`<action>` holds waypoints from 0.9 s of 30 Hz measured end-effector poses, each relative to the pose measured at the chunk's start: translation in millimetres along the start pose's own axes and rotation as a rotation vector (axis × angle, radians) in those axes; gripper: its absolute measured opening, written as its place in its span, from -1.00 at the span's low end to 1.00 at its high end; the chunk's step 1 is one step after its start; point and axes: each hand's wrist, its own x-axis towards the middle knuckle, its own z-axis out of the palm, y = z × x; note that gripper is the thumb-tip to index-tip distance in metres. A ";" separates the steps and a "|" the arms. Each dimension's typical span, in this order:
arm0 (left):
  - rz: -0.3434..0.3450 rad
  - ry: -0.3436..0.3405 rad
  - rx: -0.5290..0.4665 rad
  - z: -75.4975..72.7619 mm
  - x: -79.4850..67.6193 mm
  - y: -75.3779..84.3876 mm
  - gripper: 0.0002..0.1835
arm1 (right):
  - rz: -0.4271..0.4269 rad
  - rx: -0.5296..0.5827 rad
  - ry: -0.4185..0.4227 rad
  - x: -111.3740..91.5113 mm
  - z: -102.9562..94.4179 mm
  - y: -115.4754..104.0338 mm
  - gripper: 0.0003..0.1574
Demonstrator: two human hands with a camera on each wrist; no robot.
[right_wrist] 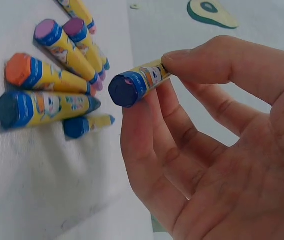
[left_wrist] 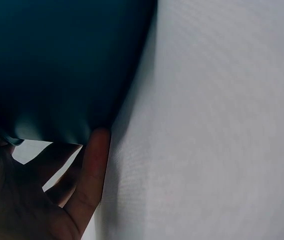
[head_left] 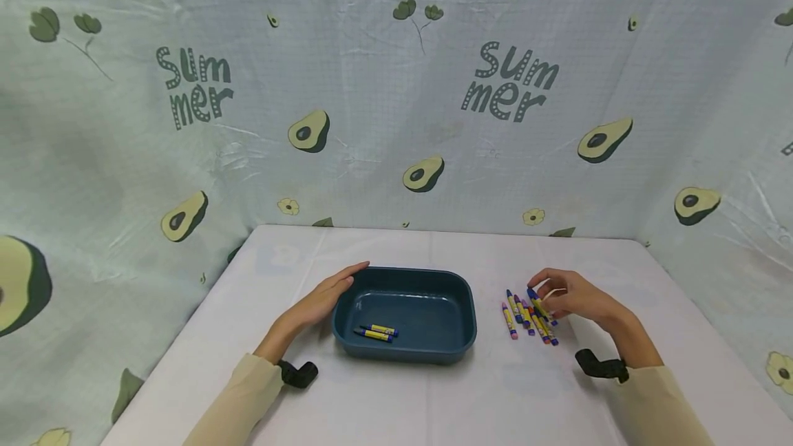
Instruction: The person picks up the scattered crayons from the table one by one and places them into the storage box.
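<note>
My right hand (head_left: 570, 293) pinches a dark blue crayon (right_wrist: 144, 82) with a yellow wrapper between thumb and fingers. In the right wrist view the crayon is raised beside a loose pile of several crayons (right_wrist: 52, 77), with orange, purple and blue ends. A dark blue-green rectangular tray (head_left: 405, 353) stands left of the pile. Two yellow-wrapped crayons (head_left: 376, 333) lie on its floor, near the front left. My left hand (head_left: 319, 305) rests against the tray's left side, fingers extended along it. Its thumb (left_wrist: 96, 155) touches the wall in the left wrist view.
A white cloth-covered table (head_left: 434, 401) carries everything. Behind and beside it hangs a pale curtain (head_left: 365, 177) printed with avocados and lettering. Black wrist-worn devices sit on the left wrist (head_left: 299, 374) and the right wrist (head_left: 601, 366).
</note>
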 end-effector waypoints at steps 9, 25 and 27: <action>-0.010 -0.006 -0.012 -0.7 -0.5 -1.4 -0.46 | -0.051 -0.005 -0.005 5.5 8.7 -9.4 -0.42; -0.027 0.004 -0.009 -1.1 -0.5 -2.0 -0.46 | -0.175 -0.063 -0.072 38.2 26.5 -70.0 -0.47; -0.024 0.005 -0.010 -0.9 -1.0 -2.1 -0.46 | -0.200 -0.082 -0.089 43.6 29.0 -79.6 -0.51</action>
